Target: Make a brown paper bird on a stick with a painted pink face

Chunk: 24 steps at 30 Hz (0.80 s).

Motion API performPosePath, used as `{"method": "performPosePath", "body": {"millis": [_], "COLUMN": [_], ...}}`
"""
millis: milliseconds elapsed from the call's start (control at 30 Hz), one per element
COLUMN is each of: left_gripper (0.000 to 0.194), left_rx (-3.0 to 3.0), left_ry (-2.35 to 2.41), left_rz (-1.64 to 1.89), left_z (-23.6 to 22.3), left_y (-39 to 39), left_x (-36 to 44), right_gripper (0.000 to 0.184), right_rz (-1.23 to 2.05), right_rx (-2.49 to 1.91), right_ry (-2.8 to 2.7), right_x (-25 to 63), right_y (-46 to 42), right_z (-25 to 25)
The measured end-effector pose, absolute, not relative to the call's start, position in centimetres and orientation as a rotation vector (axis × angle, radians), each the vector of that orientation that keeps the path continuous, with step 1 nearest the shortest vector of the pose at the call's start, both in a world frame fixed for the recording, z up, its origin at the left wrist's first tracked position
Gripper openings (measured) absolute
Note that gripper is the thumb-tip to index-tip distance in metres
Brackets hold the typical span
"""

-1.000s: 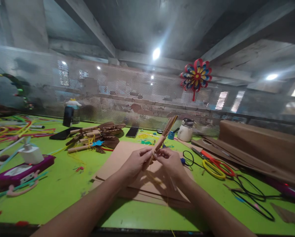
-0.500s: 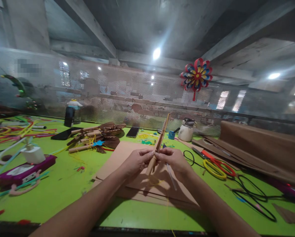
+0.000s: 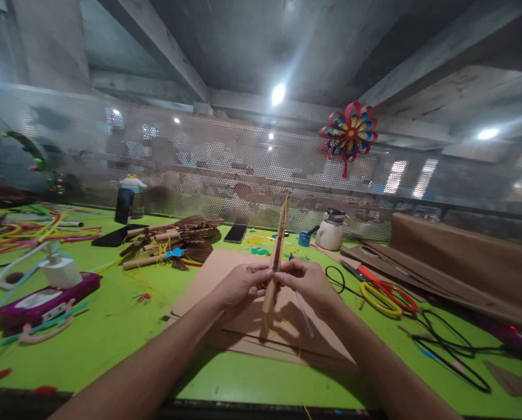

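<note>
Upright between my hands is a folded brown paper fan (image 3: 280, 242), narrow and edge-on, with a rolled paper handle (image 3: 269, 298) at its lower end. My left hand (image 3: 242, 287) pinches it from the left, fingers curled. From the other side my right hand (image 3: 303, 284) grips the same spot with thumb and fingertips. A yellow thread (image 3: 299, 345) runs along the fan's edge, hangs in loops beneath and trails to the table edge. Under the hands lie stacked brown paper sheets (image 3: 214, 269). A thin pale stick (image 3: 305, 315) rests on them beside my right hand.
Scissors (image 3: 385, 296) with red and yellow handles lie right, near a black cable (image 3: 451, 344). Behind are a white jug (image 3: 329, 233), blue pot (image 3: 304, 238) and phone (image 3: 235, 233). Similar paper pieces (image 3: 173, 236) pile up left, beyond a purple power strip (image 3: 51, 303).
The fan has swung from leaning right to nearly upright and turned edge-on, its handle end now showing below my fingers. Both hands keep their grip in about the same place.
</note>
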<state>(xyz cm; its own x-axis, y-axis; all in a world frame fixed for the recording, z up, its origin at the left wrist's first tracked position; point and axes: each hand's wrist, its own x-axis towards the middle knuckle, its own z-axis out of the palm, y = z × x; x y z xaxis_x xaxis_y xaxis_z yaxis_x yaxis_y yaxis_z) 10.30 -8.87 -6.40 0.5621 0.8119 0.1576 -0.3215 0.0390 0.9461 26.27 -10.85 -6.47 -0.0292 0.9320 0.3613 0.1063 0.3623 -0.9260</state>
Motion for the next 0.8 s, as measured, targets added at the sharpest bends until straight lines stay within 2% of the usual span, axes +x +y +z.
{"method": "performPosePath", "body": {"millis": [300,467,567,667,800], "left_gripper": [0.022,0.024,0.021,0.021,0.02], "left_rx": [1.164,1.177,1.176,1.15,1.148], "left_ry": [0.475,0.432,0.437,0.54,0.624], "left_rz": [0.896,0.912,0.94,0.975,1.03], "left_z": [-7.2,-7.5,-7.3,-6.9,-6.4], "left_y": [-7.7,-7.3,-7.4,-7.4,-7.0], "left_x": [9.9,9.8,9.7,9.7,9.4], "right_gripper": [0.024,0.017,0.018,0.02,0.034], "right_rz": [0.832,0.407,0.283,0.297,0.538], "right_rx": [-0.938,-1.014,-1.037,-1.117,-1.273], "right_ry": [-1.5,-1.722,-1.786,-1.702,-1.5], "right_x": [26.4,26.4,27.2,29.2,32.8], "right_y": [-10.3,-11.0,-11.0,-10.2,-8.4], "right_z": [-7.1,-6.3,-5.8,-5.6,-6.1]}}
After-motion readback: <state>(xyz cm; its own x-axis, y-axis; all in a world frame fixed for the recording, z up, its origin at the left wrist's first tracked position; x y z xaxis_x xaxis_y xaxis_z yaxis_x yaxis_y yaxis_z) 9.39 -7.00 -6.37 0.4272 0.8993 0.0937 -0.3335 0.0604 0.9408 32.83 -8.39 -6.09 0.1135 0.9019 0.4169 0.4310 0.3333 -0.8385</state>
